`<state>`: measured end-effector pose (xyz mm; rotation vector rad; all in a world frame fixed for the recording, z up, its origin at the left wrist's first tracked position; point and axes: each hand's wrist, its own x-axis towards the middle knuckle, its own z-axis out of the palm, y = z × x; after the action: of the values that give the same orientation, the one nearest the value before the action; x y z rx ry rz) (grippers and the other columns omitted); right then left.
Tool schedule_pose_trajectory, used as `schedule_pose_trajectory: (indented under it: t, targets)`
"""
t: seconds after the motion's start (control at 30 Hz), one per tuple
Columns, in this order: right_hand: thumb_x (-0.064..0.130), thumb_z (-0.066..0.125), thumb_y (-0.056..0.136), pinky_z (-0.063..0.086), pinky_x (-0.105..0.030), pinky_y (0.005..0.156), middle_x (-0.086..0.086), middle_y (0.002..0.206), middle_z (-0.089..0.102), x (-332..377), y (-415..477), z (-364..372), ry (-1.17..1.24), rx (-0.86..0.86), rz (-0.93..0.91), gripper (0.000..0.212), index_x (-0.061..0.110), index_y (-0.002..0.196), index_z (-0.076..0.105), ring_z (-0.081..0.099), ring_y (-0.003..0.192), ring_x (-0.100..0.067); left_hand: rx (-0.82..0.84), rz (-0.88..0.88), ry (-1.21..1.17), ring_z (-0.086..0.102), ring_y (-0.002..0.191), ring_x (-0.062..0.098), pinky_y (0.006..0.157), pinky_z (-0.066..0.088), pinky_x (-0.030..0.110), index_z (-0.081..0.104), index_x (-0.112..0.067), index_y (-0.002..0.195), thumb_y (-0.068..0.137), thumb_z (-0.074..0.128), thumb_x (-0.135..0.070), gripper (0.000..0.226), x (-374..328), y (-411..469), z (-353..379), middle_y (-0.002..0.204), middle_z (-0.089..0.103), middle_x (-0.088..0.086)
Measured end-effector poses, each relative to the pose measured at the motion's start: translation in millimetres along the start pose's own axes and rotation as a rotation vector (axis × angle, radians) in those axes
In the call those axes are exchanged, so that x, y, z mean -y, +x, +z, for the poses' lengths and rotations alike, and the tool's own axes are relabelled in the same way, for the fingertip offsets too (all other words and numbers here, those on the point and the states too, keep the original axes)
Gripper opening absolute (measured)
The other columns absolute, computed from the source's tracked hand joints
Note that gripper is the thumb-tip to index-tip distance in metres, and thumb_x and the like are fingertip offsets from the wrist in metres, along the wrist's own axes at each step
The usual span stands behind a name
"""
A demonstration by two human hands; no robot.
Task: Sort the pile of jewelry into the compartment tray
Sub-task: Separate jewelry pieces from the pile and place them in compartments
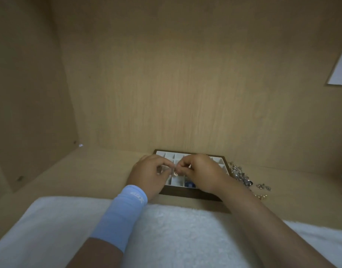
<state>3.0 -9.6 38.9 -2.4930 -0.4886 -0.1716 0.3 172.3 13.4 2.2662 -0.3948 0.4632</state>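
A small gold-toned piece (175,173) is pinched between the curled fingertips of the left hand (152,175) and right hand (201,173), just above the pale-lined, dark-framed compartment tray (191,194). Its long axis cannot be told. The glinting silvery pile (240,176) lies just right of the tray, nearer the right hand.

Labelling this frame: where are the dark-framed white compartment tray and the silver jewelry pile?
dark-framed white compartment tray (189,194), head view, near wooden rim.
silver jewelry pile (241,175), head view, pile's middle.
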Motion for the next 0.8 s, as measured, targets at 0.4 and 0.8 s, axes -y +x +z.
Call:
schedule_pose_trajectory:
  t: [0.4,0.8]
  targets:
    - [0.033,0.066,0.09,0.05,-0.037,0.075,0.006,0.097,0.055,1,2,13,-0.379,-0.001,-0.112,0.011,0.029,0.094,0.076,0.061,0.088,-0.016,0.108,-0.008,0.213,0.051,0.106,0.013,0.1,0.037,0.031,0.07,-0.035,0.097,0.089,0.059,-0.026,0.017,0,-3,6,0.107,0.067,-0.016]
    - [0.036,0.067,0.09,0.05,-0.032,0.074,0.01,0.096,0.067,-1,-16,-8,-0.22,-0.075,0.025,0.008,0.029,0.091,0.07,0.061,0.087,-0.011,0.135,0.013,0.258,0.046,0.111,0.011,0.096,0.042,0.031,0.065,-0.037,0.103,0.089,0.06,-0.035,0.015,-8,-7,11,0.107,0.063,-0.016]
